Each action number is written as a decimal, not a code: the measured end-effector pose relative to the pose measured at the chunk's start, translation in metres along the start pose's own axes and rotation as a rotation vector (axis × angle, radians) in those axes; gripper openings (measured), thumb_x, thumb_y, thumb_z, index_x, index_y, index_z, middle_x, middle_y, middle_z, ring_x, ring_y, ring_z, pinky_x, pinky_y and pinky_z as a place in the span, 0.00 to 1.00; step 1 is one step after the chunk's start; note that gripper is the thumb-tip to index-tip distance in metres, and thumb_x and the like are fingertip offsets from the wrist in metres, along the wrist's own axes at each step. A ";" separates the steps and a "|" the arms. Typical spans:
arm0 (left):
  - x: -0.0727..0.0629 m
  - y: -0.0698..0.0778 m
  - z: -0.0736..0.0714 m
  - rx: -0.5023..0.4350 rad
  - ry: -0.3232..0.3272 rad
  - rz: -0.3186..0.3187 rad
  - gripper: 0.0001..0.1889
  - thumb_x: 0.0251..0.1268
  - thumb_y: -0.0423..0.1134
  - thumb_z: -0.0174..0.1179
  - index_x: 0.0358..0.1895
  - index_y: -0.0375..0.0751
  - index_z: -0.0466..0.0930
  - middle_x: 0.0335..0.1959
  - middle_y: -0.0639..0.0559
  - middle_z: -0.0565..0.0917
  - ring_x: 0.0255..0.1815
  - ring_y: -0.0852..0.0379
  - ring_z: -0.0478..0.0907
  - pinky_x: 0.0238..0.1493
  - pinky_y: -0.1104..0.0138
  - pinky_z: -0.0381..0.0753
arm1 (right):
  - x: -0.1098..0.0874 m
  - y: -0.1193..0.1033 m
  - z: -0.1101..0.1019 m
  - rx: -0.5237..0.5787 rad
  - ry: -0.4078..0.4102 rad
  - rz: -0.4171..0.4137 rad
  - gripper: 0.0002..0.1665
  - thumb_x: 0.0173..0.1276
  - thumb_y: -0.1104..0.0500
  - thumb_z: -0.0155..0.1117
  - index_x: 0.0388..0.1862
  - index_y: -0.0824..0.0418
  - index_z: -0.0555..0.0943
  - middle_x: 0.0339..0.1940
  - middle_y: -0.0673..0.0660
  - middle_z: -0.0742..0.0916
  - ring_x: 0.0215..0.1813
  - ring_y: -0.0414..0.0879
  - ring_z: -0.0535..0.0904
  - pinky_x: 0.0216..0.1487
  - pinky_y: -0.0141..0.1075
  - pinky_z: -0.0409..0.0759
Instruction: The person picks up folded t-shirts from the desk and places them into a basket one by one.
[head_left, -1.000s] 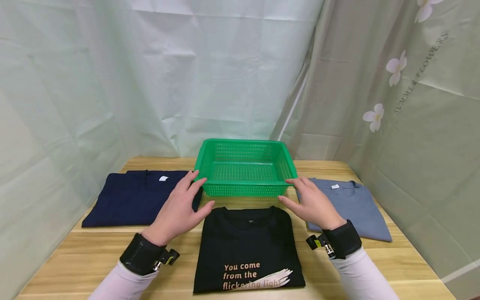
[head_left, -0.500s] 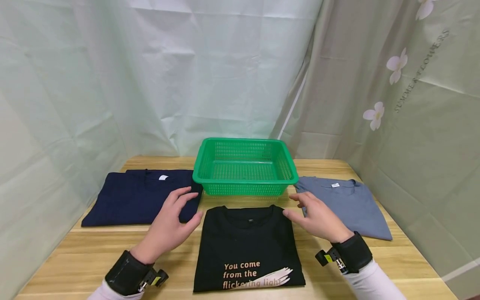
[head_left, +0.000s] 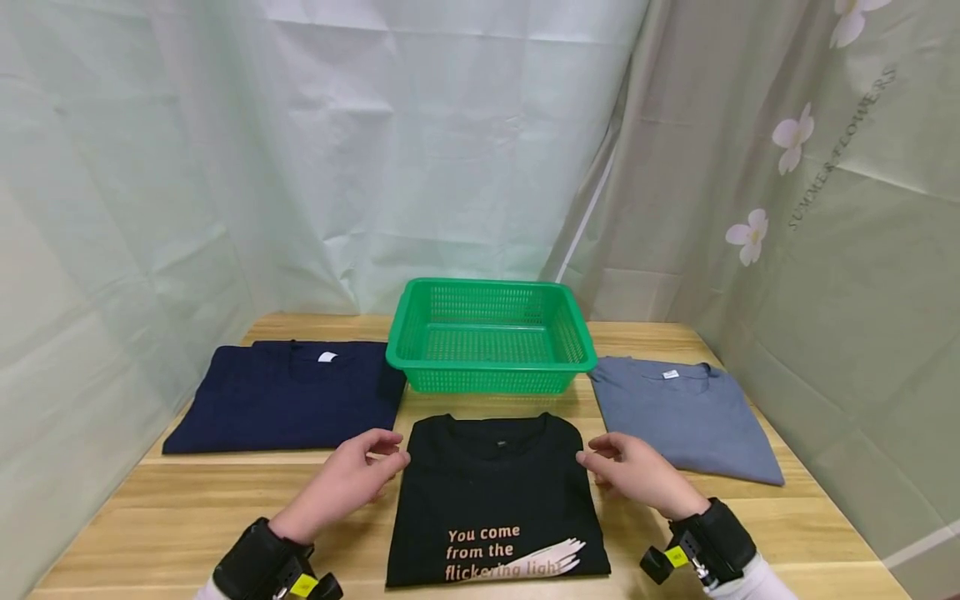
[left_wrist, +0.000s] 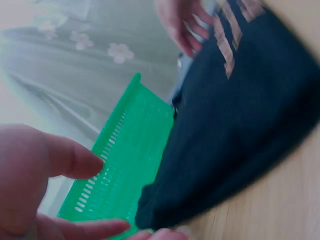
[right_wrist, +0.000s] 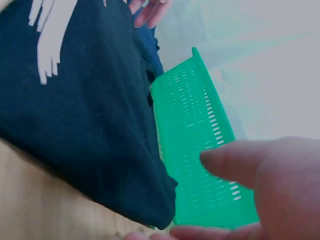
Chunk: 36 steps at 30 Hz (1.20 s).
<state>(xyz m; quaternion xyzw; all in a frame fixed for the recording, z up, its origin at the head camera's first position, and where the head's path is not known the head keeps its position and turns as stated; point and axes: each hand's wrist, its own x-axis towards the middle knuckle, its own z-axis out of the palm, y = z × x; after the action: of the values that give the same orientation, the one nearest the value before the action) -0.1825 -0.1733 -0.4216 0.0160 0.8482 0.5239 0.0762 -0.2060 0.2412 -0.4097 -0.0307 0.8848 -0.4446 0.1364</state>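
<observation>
A folded black T-shirt (head_left: 495,492) with printed lettering and a white brush-stroke mark lies flat on the wooden table. Beside its left edge is my left hand (head_left: 348,479), fingers loosely bent, thumb apart from them. My right hand (head_left: 641,471) is at the shirt's right edge in a similar pose. In the left wrist view a gap shows between the thumb (left_wrist: 75,157) and the fingers, with no cloth between them. The right wrist view likewise shows the thumb (right_wrist: 230,160) clear of the fingers. Whether fingertips touch the cloth I cannot tell.
Behind the black T-shirt stands a green plastic basket (head_left: 491,377) with perforated walls. A folded navy T-shirt (head_left: 277,408) lies to the left, a folded grey-blue T-shirt (head_left: 690,425) to the right. Pale curtains (head_left: 450,150) hang around the table (head_left: 135,517).
Both hands have left the basket's front corners and come back towards me, down to the two sides of the black T-shirt. Basket and shirts have stayed in place.
</observation>
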 end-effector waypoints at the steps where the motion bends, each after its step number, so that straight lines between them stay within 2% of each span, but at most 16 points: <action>1: 0.000 0.000 0.000 -0.044 -0.028 -0.039 0.26 0.80 0.43 0.65 0.70 0.28 0.77 0.58 0.39 0.86 0.47 0.52 0.86 0.45 0.58 0.93 | -0.001 0.002 0.000 0.025 -0.005 0.022 0.38 0.80 0.47 0.70 0.71 0.76 0.76 0.45 0.59 0.89 0.42 0.48 0.86 0.42 0.43 0.91; 3: 0.000 0.000 0.000 -0.098 -0.068 -0.099 0.26 0.81 0.43 0.63 0.70 0.26 0.75 0.55 0.39 0.86 0.45 0.52 0.86 0.45 0.56 0.93 | -0.004 0.005 0.000 0.049 -0.012 0.061 0.37 0.81 0.48 0.69 0.70 0.77 0.76 0.40 0.59 0.87 0.38 0.47 0.85 0.40 0.43 0.91; 6: 0.001 0.000 0.000 -0.152 -0.101 -0.153 0.26 0.83 0.42 0.60 0.70 0.22 0.73 0.57 0.35 0.87 0.48 0.51 0.88 0.48 0.54 0.94 | -0.005 0.008 0.000 0.064 -0.046 0.090 0.34 0.81 0.48 0.68 0.67 0.78 0.78 0.35 0.58 0.86 0.35 0.46 0.84 0.38 0.42 0.92; 10: 0.004 0.000 0.000 -0.177 -0.133 -0.188 0.26 0.85 0.42 0.57 0.68 0.19 0.74 0.59 0.32 0.86 0.51 0.48 0.89 0.49 0.52 0.95 | -0.006 0.010 0.001 0.110 -0.099 0.086 0.30 0.82 0.50 0.65 0.64 0.77 0.81 0.35 0.57 0.86 0.34 0.45 0.84 0.36 0.42 0.93; 14: 0.006 0.002 0.004 -0.174 -0.145 -0.202 0.25 0.84 0.43 0.58 0.66 0.20 0.76 0.57 0.33 0.85 0.48 0.50 0.87 0.48 0.52 0.95 | -0.004 0.009 0.007 0.163 -0.125 0.090 0.29 0.83 0.51 0.64 0.64 0.77 0.80 0.35 0.56 0.85 0.34 0.44 0.84 0.35 0.42 0.94; 18: 0.008 0.003 0.009 -0.196 -0.163 -0.197 0.27 0.82 0.44 0.59 0.68 0.20 0.74 0.55 0.35 0.86 0.46 0.51 0.86 0.46 0.53 0.95 | -0.001 0.005 0.015 0.169 -0.117 0.104 0.31 0.82 0.51 0.66 0.66 0.78 0.79 0.36 0.57 0.84 0.34 0.45 0.83 0.34 0.41 0.93; 22: 0.010 0.002 0.011 -0.252 -0.234 -0.175 0.27 0.83 0.44 0.57 0.68 0.19 0.72 0.50 0.38 0.89 0.43 0.52 0.89 0.46 0.53 0.95 | 0.001 0.004 0.020 0.180 -0.116 0.115 0.29 0.81 0.52 0.66 0.65 0.75 0.79 0.36 0.55 0.82 0.35 0.45 0.80 0.32 0.38 0.89; 26: 0.013 0.002 0.012 -0.287 -0.291 -0.145 0.24 0.83 0.44 0.56 0.62 0.22 0.73 0.46 0.41 0.92 0.41 0.53 0.91 0.45 0.57 0.95 | 0.004 0.003 0.023 0.220 -0.144 0.111 0.23 0.82 0.50 0.66 0.58 0.70 0.81 0.33 0.51 0.79 0.33 0.43 0.77 0.30 0.34 0.82; 31: 0.015 0.005 0.012 -0.309 -0.329 -0.103 0.21 0.82 0.41 0.57 0.60 0.22 0.76 0.43 0.44 0.94 0.40 0.56 0.92 0.44 0.63 0.93 | 0.006 0.001 0.022 0.291 -0.187 0.119 0.18 0.81 0.47 0.67 0.45 0.63 0.82 0.29 0.48 0.79 0.31 0.40 0.77 0.30 0.32 0.79; 36: 0.016 0.004 0.013 -0.324 -0.362 -0.060 0.22 0.82 0.38 0.57 0.64 0.20 0.74 0.48 0.42 0.93 0.44 0.56 0.92 0.48 0.64 0.93 | 0.008 0.001 0.023 0.251 -0.202 0.028 0.17 0.82 0.50 0.66 0.44 0.65 0.86 0.27 0.47 0.79 0.31 0.40 0.77 0.33 0.31 0.76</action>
<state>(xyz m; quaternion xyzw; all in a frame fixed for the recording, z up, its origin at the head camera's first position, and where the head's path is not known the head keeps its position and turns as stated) -0.1964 -0.1584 -0.4250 0.0720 0.7258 0.6391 0.2439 -0.2073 0.2226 -0.4246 -0.0456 0.8043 -0.5445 0.2336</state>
